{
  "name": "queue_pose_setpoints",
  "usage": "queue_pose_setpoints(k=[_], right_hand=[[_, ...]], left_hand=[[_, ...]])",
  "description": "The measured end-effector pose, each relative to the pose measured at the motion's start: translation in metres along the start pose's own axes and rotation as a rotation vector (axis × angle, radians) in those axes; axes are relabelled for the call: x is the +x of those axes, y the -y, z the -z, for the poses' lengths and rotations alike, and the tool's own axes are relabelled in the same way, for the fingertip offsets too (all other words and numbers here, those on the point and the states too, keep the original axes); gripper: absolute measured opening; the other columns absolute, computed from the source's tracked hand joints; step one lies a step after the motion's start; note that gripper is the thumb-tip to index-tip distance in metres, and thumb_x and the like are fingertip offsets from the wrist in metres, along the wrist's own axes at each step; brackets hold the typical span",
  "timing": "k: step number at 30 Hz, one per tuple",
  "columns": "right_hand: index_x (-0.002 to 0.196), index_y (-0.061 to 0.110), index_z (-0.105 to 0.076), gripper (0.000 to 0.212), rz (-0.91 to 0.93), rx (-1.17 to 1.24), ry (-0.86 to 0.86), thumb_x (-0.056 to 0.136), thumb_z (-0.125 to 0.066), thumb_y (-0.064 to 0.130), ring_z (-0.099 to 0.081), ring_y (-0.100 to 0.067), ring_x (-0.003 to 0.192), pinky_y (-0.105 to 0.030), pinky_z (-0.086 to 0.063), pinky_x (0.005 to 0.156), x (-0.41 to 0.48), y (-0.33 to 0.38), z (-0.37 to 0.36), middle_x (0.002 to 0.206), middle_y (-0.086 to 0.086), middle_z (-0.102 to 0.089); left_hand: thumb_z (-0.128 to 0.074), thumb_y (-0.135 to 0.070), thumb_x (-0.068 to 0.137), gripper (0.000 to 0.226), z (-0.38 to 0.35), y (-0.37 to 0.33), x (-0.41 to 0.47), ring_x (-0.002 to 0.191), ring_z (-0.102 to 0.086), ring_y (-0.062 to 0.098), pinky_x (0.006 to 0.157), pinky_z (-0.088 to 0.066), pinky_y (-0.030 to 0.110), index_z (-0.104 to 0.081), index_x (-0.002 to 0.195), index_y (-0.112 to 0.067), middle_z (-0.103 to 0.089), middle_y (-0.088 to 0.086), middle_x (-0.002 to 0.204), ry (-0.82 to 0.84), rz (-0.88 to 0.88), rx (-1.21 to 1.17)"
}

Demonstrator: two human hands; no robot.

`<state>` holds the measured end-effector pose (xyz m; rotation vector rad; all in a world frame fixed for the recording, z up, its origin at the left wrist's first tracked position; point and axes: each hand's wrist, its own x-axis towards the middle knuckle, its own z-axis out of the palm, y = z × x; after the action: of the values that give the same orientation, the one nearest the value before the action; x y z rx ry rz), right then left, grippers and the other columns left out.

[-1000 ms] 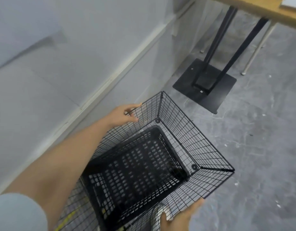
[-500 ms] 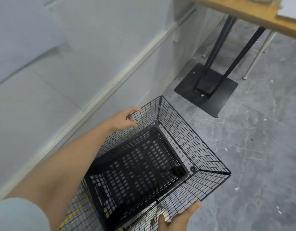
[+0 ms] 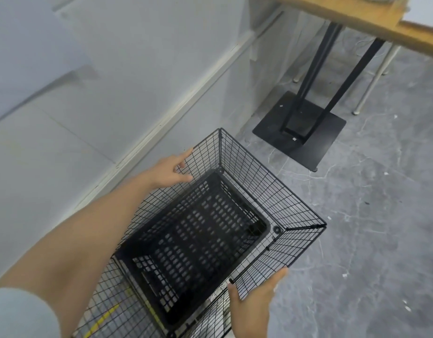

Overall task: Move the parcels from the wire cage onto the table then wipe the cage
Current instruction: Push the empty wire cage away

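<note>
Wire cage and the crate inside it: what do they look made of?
Wire cage: thin metal wire with a black coating and slight sheen; it is a see-through welded grid. Crate: probably moulded plastic, matte black, with a thick rounded rim and rows of slotted holes.

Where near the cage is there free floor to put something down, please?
Free: the grey floor right of the wire cage, nearer than the black base plate. Crowded: the strip between cage and wall; a black crate fills the cage.
</note>
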<state>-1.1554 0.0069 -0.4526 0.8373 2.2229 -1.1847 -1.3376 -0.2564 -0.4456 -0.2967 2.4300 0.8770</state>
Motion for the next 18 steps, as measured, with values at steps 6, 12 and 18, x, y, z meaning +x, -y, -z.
queue_pose_setpoints(k=[6, 12, 18], right_hand=[[0.144, 0.021, 0.030, 0.119, 0.067, -0.022, 0.063, 0.083, -0.073, 0.012, -0.034, -0.037, 0.136, -0.045, -0.030, 0.108, 0.006, 0.003, 0.003, 0.158, -0.015, -0.010], [0.142, 0.024, 0.035, 0.122, 0.099, -0.027, 0.030, 0.084, -0.072, 0.017, -0.042, -0.037, 0.130, -0.046, -0.037, 0.103, 0.008, 0.009, -0.001, 0.154, -0.018, -0.019], [0.143, 0.023, 0.033, 0.119, 0.106, -0.038, 0.045, 0.085, -0.070, 0.016, -0.042, -0.037, 0.128, -0.045, -0.037, 0.102, 0.011, 0.008, -0.001, 0.153, -0.018, -0.020]], left_hand=[[-0.061, -0.035, 0.090, 0.081, 0.002, 0.003, 0.002, 0.104, -0.044, 0.015, 0.100, -0.037, 0.035, -0.006, 0.150, -0.038, -0.046, 0.004, 0.132, -0.008, 0.005, 0.030], [-0.061, -0.038, 0.089, 0.083, 0.004, 0.007, 0.005, 0.105, -0.044, 0.015, 0.101, -0.038, 0.036, -0.005, 0.150, -0.039, -0.045, 0.004, 0.135, -0.008, 0.007, 0.042], [-0.062, -0.038, 0.088, 0.084, 0.004, 0.007, 0.007, 0.102, -0.044, 0.015, 0.101, -0.039, 0.037, -0.004, 0.150, -0.040, -0.044, 0.006, 0.135, -0.013, 0.004, 0.020]])
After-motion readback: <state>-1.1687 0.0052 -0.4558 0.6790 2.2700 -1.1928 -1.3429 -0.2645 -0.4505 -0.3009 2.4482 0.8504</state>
